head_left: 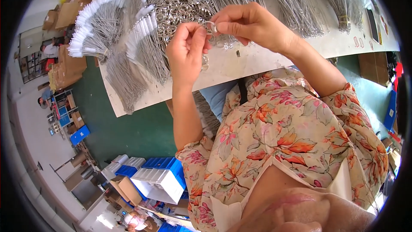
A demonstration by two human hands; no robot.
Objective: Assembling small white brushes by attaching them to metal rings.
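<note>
Ring [210,26] face-on between fingers [223,25]

We see the left hand [185,53] and right hand [249,23] close together above the table [257,60], a metal ring [211,26] between their fingertips. Behind them lies a heap of rings [176,10]; brush bundles [98,30] lie left; crates [159,180] sit on the floor below.
</note>
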